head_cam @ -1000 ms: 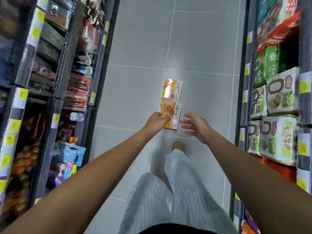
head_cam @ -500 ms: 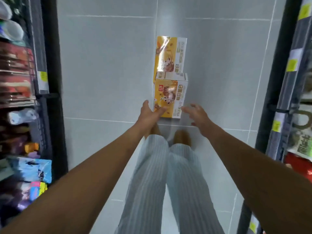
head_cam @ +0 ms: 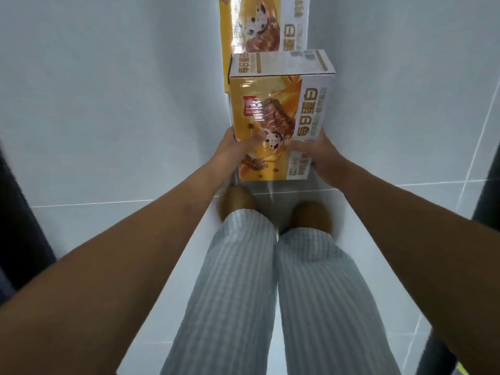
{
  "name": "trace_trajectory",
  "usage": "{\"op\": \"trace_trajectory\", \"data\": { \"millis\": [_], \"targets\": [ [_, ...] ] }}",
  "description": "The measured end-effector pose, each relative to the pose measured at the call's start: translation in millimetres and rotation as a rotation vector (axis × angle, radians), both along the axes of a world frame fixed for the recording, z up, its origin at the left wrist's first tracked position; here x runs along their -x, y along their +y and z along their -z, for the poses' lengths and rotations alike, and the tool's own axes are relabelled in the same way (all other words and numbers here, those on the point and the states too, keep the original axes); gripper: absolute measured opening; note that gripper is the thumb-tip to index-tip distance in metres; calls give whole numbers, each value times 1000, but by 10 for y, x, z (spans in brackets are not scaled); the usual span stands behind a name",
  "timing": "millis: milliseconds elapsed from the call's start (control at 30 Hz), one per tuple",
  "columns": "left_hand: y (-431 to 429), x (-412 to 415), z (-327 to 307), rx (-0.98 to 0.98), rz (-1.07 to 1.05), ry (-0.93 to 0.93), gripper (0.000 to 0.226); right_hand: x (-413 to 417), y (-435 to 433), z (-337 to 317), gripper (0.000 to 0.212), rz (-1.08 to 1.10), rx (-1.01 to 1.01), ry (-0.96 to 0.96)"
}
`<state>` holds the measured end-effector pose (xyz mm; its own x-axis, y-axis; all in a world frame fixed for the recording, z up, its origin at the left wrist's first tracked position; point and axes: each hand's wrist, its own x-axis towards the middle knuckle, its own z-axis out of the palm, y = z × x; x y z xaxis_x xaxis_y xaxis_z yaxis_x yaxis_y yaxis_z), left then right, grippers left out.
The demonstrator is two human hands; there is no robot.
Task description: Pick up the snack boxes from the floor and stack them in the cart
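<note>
A yellow snack box (head_cam: 281, 104) with a chocolate-bar picture and a white top flap stands on the pale tiled floor just beyond my feet. My left hand (head_cam: 232, 150) grips its left edge, thumb on the printed face. On the opposite edge sits my right hand (head_cam: 319, 152), fingers laid over the face. More yellow print shows below my hands; I cannot tell whether it is a second box. Another yellow snack box (head_cam: 262, 23) lies flat right behind, cut off by the top of the frame. No cart is in view.
My brown shoes (head_cam: 238, 201) and striped trousers (head_cam: 270, 293) fill the lower middle. Dark shelf bases border the aisle at the left (head_cam: 16, 212) and right (head_cam: 487, 185). Grey floor tiles (head_cam: 121, 104) spread on both sides of the boxes.
I have bent much closer to the floor. My right hand, open and apart from the box before, now presses its right edge; my left hand has stayed on the left edge.
</note>
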<state>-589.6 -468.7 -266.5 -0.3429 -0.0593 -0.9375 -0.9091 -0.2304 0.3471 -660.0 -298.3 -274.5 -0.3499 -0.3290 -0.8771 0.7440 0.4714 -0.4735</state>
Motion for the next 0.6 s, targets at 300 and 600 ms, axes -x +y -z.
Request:
{"op": "trace_trajectory", "data": {
  "millis": [300,600],
  "targets": [
    [-163,-95,-635,-13,-45,-73,63,-142,-56,-620,72,54,-19,-96],
    [-295,-427,-2113,27,-247,-50,89,-213,-220,-2018,59,94,-39,-48]
  ]
}}
